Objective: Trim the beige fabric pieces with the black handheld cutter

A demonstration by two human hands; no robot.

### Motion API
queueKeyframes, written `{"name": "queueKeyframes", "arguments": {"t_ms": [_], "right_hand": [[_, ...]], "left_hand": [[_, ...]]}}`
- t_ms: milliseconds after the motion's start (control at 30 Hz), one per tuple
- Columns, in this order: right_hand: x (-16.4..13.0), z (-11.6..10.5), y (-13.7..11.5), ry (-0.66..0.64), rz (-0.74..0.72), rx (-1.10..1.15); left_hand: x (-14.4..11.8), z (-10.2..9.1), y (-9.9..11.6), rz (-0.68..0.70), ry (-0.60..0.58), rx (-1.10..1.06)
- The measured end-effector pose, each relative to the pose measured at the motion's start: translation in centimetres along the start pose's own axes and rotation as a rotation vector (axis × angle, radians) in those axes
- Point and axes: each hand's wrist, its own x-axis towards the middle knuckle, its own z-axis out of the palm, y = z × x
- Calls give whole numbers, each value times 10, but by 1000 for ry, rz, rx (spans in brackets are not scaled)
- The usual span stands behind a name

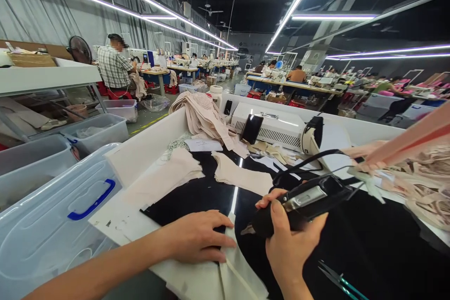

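Note:
My left hand (200, 236) lies with its fingers stretched over a narrow pale fabric piece (241, 274) at the near edge of the black work surface (348, 239). In my right hand (291, 239) is a black corded hand tool (305, 201) with a silver metal plate on its side. Its kind I cannot make out. The tool's lower end is just right of the pale piece, apart from my left fingers. Two stacks of cut beige fabric (242, 173) and cream fabric (172, 173) lie beyond my hands. Teal-handled tweezers (341, 281) rest at the lower right.
A white vented machine (270, 124) and a phone (252, 129) stand at the table's back. Beige cloth (204, 115) drapes by the rear wall; tangled strips (429, 173) pile up on the right. Lidded plastic bins (52, 211) line the left. People sit at sewing tables farther off.

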Motion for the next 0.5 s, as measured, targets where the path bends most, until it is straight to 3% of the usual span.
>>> {"name": "queueKeyframes", "arguments": {"t_ms": [167, 400, 500], "right_hand": [[12, -20, -5, -19, -30, -128], [30, -63, -16, -43, 34, -392], [31, -84, -18, 126, 59, -488]], "left_hand": [[11, 6, 13, -230, 98, -60], [19, 14, 15, -319, 106, 42], [19, 13, 13, -328, 120, 40]]}}
